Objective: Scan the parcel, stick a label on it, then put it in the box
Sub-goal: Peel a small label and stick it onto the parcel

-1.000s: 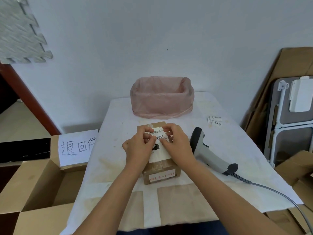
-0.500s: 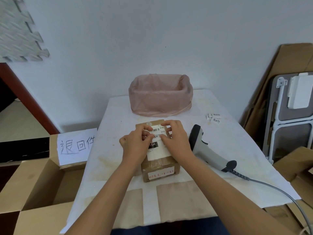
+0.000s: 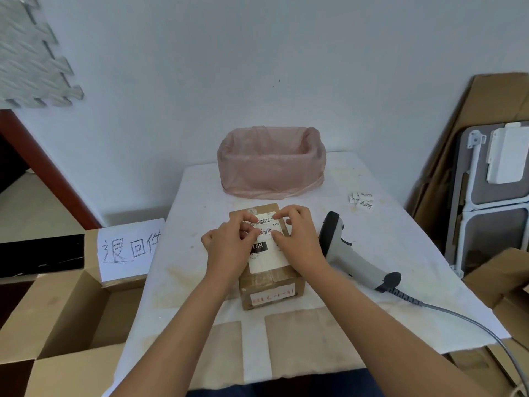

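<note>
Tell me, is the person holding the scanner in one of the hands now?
No, the scanner lies on the table to the right of the parcel, while the left hand and right hand both rest on the parcel.

1. Two bare forearms reach forward from the bottom edge and converge toward the centre.
2. The left hand (image 3: 229,247) is palm down, knuckles up, its fingers curled, with thumb and forefinger tips pinched together at its right side.
3. The right hand (image 3: 297,239) mirrors it, palm down, its fingers (image 3: 282,214) bent and pressing downward, thumb tucked toward the left hand.
4. The fingertips of both hands sit just beside each other, nearly touching.
5. Both wrists are straight and level, the arms bare.
</note>
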{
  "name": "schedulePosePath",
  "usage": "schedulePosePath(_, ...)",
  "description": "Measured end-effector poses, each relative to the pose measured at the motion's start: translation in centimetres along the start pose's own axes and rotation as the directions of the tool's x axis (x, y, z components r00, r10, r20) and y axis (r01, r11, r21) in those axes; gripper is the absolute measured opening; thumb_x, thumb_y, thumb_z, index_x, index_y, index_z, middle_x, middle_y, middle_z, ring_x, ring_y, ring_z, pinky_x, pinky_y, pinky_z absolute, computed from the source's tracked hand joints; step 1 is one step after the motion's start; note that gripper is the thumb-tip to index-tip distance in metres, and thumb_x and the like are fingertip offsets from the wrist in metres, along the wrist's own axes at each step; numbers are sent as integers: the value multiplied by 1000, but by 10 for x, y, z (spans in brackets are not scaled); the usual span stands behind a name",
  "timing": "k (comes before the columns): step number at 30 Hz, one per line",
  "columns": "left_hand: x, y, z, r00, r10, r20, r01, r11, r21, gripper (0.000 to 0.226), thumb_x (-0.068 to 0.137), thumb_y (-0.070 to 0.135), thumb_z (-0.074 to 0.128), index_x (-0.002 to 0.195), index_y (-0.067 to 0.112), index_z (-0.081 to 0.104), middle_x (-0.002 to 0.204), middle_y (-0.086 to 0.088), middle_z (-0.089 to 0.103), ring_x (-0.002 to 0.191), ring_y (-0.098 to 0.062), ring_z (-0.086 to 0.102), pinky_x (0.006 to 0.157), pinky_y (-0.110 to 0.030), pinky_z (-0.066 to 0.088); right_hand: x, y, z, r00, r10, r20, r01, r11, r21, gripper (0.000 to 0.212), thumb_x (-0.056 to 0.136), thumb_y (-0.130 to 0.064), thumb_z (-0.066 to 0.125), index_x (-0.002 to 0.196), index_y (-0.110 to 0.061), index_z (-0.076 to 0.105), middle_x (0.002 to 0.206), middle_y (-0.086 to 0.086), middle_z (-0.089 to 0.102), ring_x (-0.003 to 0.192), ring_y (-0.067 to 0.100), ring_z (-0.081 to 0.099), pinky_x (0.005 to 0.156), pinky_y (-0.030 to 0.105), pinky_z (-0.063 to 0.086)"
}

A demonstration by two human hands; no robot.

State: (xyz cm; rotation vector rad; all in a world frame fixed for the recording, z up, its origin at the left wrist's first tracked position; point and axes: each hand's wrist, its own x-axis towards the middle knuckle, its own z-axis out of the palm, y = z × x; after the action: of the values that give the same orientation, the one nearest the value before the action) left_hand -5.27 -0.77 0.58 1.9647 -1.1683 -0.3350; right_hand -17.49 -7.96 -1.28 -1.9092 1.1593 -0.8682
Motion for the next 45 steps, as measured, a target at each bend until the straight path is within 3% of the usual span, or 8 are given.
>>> schedulePosePath(8, -1, -2, 4, 998, 47, -30, -45, 997, 67, 16, 94, 27, 59, 107, 36, 56, 80, 14, 67, 82, -2, 57, 85, -29, 17, -4, 2, -1, 999, 42, -5, -42, 998, 41, 18, 88, -15, 65, 102, -25, 65, 129, -5, 41, 114, 11, 49, 68, 1, 36)
schedulePosePath(13, 0, -2, 4, 999, 43, -29, -40, 996, 78, 18, 93, 27, 60, 108, 36, 54, 79, 16, 64, 84, -4, 56, 86, -29, 17, -4, 4, 2, 999, 39, -16, -39, 999, -20, 14, 89, -20, 61, 96, -24, 73, 129, -4, 44, 122, 15, 46, 78, 14, 36)
schedulePosePath(16, 0, -2, 4, 999, 37, -22, -35, 995, 88, 18, 94, 27, 60, 109, 36, 54, 78, 18, 61, 81, 0, 53, 86, -29, 17, -4, 4, 2, 999, 37, -22, -38, 999, -31, 17, 90, -21, 61, 100, -24, 74, 128, -5, 45, 121, 13, 46, 74, 11, 34)
schedulePosePath(21, -1, -2, 3, 1000, 9, -17, -9, 999, 45, 18, 93, 28, 60, 107, 36, 54, 81, 16, 64, 87, -6, 58, 85, -28, 16, -4, 4, 3, 999, 38, -20, -38, 999, -18, 22, 91, -21, 60, 107, -23, 74, 127, -6, 45, 120, 13, 48, 83, 23, 46)
schedulePosePath(25, -1, -2, 3, 999, 29, -16, -28, 994, 102, 19, 92, 29, 61, 110, 34, 58, 89, 15, 64, 91, -7, 59, 87, -30, 18, -6, 5, 3, 999, 31, -17, -31, 999, -9, 22, 91, -20, 60, 109, -24, 73, 126, -7, 46, 119, 12, 48, 84, 23, 47)
schedulePosePath(29, -2, -6, 4, 984, 171, -51, -153, 957, 248, 19, 90, 30, 65, 107, 37, 65, 104, 14, 43, 101, -3, 43, 100, -34, 20, -6, 4, 3, 999, 40, -22, -40, 999, -4, 22, 91, -20, 60, 109, -23, 73, 127, -6, 46, 118, 10, 49, 85, 18, 40)
schedulePosePath(37, 1, 0, 9, 955, 296, -12, -264, 866, 424, 21, 89, 33, 64, 109, 37, 70, 114, 4, 47, 112, -15, 46, 103, -43, 21, -7, 4, 3, 999, 48, -21, -48, 999, 12, 23, 92, -21, 60, 111, -23, 72, 129, -5, 47, 118, 8, 49, 73, 6, 33)
schedulePosePath(45, 5, -4, 6, 968, 249, 38, -240, 863, 445, 20, 88, 47, 62, 105, 40, 70, 116, 8, 45, 117, -12, 43, 106, -42, 18, -7, 3, 3, 999, 52, -16, -52, 999, 17, 22, 91, -21, 60, 108, -23, 73, 130, -4, 47, 122, 12, 48, 89, 22, 41)
